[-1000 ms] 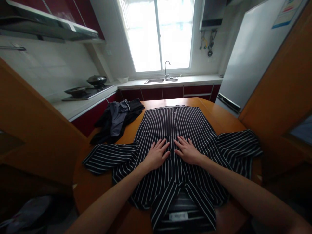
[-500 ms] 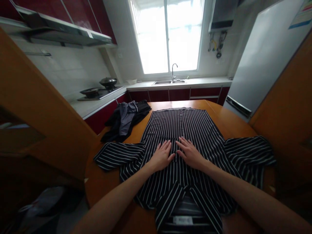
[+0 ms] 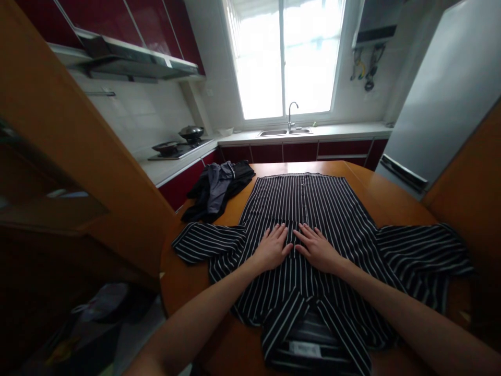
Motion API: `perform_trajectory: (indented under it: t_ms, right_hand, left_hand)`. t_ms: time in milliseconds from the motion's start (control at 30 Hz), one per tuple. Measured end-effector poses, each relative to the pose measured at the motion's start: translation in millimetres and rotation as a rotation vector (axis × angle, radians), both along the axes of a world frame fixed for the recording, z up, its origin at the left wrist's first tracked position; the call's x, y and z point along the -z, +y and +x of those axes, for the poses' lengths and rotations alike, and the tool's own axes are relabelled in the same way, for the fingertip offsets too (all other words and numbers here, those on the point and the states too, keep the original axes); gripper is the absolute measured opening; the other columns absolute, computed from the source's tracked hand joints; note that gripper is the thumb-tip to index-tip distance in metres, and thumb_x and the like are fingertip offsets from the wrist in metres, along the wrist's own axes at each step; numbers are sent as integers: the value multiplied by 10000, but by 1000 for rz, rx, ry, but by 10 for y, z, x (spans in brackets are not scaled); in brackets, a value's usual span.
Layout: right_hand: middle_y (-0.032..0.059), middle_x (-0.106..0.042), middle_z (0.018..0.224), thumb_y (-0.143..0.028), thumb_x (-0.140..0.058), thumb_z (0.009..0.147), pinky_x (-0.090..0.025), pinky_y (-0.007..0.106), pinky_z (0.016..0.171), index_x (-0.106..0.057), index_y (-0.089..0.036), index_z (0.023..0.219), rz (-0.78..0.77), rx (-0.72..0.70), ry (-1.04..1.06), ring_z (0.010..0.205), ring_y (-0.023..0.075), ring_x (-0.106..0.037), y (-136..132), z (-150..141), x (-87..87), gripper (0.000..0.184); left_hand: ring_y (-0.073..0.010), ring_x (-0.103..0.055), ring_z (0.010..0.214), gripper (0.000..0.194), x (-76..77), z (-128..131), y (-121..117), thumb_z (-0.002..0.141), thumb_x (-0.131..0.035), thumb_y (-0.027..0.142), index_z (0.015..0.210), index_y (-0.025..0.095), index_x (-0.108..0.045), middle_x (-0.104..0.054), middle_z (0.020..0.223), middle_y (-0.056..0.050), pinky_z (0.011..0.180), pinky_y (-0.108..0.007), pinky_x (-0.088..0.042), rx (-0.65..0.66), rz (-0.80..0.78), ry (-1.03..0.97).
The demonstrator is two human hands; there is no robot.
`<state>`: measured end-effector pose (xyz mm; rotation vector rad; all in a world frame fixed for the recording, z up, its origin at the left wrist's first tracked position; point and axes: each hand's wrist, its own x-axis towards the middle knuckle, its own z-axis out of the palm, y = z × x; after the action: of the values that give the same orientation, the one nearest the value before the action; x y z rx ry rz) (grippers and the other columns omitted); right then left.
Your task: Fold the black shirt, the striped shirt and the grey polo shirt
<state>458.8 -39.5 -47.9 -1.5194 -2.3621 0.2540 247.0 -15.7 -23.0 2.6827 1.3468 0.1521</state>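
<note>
A black shirt with white stripes [image 3: 309, 198] lies spread flat, buttoned front up, its collar [image 3: 284, 324] towards me and its hem at the far side. Both sleeves stretch out sideways. My left hand [image 3: 273, 246] rests palm down on the middle of the shirt's front, fingers stretched out. Just right of it, my right hand [image 3: 318, 249] lies flat on the fabric too, fingers slightly spread. A small gap with the button strip separates the two hands. Neither hand grips the cloth. Inside the collar a white label [image 3: 305, 349] shows.
Under the shirt is a round wooden table [image 3: 399, 206]. Dark crumpled clothes [image 3: 217, 188] lie at its far left. Beyond stand a stove [image 3: 180, 150] with pans, a counter sink [image 3: 274, 132] and, at right, a fridge [image 3: 438, 94]. Blurred items sit on the floor at lower left.
The view has swung slightly left, so everything sits further right in the picture. Both hands stay flat on the shirt in nearly the same place.
</note>
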Motion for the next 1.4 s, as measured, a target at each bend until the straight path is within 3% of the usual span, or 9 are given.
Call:
perform_trajectory:
  t_ms: [233,333,433,600,733,833,933,1200,1400]
  right_hand:
    - [117,-302,1614,-510,-360,1005,-210,544,1206,-429,-230,1519,33,-5,4,1512,271,-209,14,22,93,589]
    - [109,-317,1608,-515,-366,999,-215,541,1207,-442,-249,1513,42,0,12,1510,272,-216,21,33,140,584]
    - [113,-315,1609,-526,-349,1000,-207,540,1209,-445,-232,1510,48,6,-9,1508,274,-219,27,42,171,597]
    - [107,-328,1606,-527,-313,1007,-221,535,1205,-454,-220,1503,69,3,-46,1505,271,-235,34,53,205,600]
    - [110,-341,1602,-526,-321,1002,-226,546,1203,-470,-213,1495,75,17,-36,1502,290,-243,31,50,226,603]
    - [113,-356,1594,-520,-319,1001,-234,557,1197,-480,-207,1488,81,23,-34,1500,297,-248,30,37,230,601]
    - [110,-365,1590,-510,-315,1003,-241,552,1194,-484,-212,1484,90,23,-49,1500,289,-252,38,28,236,591]
    - [110,-355,1596,-500,-348,997,-242,563,1190,-491,-217,1477,99,23,-30,1501,295,-247,77,50,295,576]
    - [114,-370,1587,-492,-357,1000,-252,567,1186,-495,-215,1474,88,16,-35,1493,299,-267,52,41,247,567]
  left_hand:
    - [-294,-176,1525,634,-72,-48,-92,1025,-365,507,1551,156,-332,-255,1638,-119,1218,-523,-194,-1,-29,-18]
    - [-277,-398,1436,548,-256,-100,-162,1002,-455,471,1443,151,-515,-458,1535,-124,1176,-430,-323,40,-91,-135]
    - [-213,-666,1137,424,-551,-245,-153,999,-476,425,1291,177,-657,-698,1266,-84,1002,-320,-497,36,-187,-363]
    - [-199,-682,1104,406,-872,-992,117,964,-559,386,1295,165,-643,-702,1257,-87,966,-275,-509,-291,38,-584]
    - [-238,-606,1240,435,-757,-1930,279,933,-608,330,1325,141,-612,-644,1344,-130,1030,-274,-446,-794,155,-272]
    - [-318,-617,1212,357,-594,-2527,250,892,-643,286,1183,81,-676,-675,1252,-213,1005,-353,-456,-972,123,-185]
    - [-296,-665,1123,277,-456,-2892,185,853,-684,310,1048,115,-711,-723,1146,-180,913,-306,-488,-1065,73,-147]
    - [-221,-707,780,188,-286,-3068,185,775,-745,338,741,161,-691,-737,755,-65,621,-234,-462,-1141,-38,-212]
    - [-183,-672,663,70,-472,-2947,233,708,-713,163,687,148,-648,-687,663,-27,579,-219,-452,-1114,-6,-277]
